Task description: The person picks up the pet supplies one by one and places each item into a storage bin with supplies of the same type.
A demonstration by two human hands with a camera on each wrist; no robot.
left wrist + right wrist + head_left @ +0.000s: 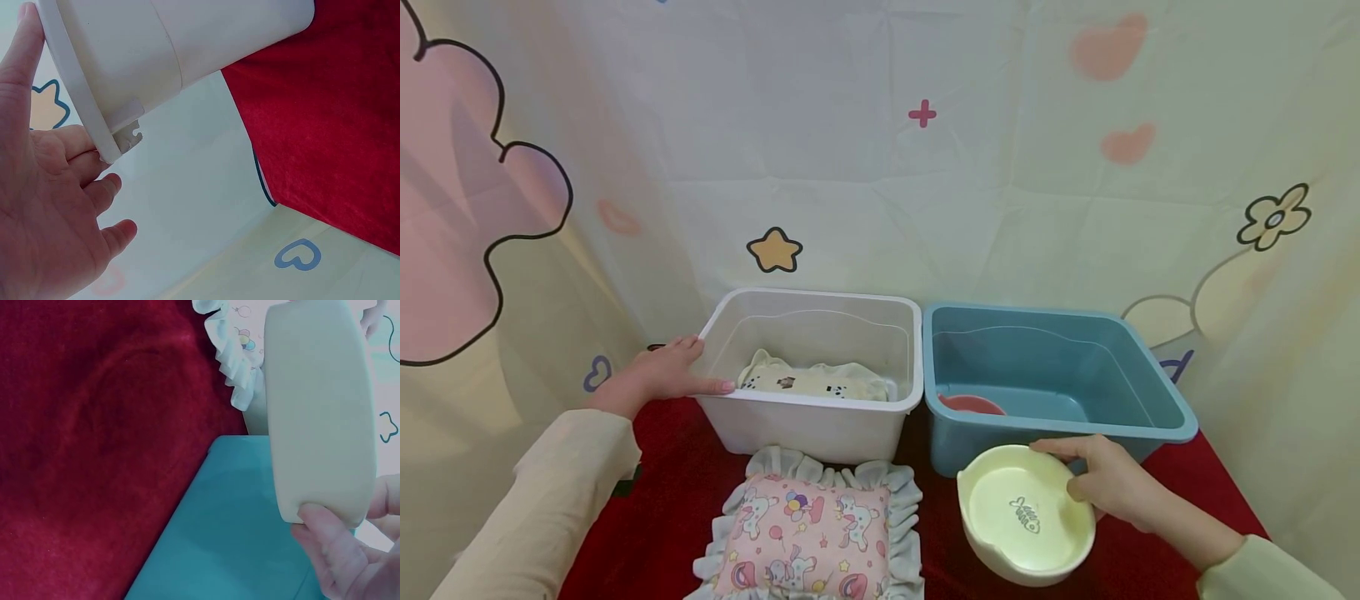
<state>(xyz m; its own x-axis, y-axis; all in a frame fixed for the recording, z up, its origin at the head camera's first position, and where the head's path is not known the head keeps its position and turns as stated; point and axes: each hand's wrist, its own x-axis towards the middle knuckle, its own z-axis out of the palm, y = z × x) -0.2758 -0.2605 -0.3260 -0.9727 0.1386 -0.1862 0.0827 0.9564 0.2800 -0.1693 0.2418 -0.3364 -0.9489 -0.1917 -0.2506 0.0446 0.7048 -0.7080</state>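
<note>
My right hand grips the right side of a pale yellow bowl, thumb on the inner wall. The bowl has a dark leaf-like print inside and is tilted, its opening toward me, in front of the blue bin. In the right wrist view the bowl's outer side shows above the fingers. My left hand holds the front left corner of the white bin; the left wrist view shows the thumb along the rim and some fingertips hidden behind it.
Inside the white bin lies a cream cloth item with small prints. A red rounded piece sits in the blue bin. A pink frilled cushion lies in front of the white bin on red cloth. A printed curtain hangs behind.
</note>
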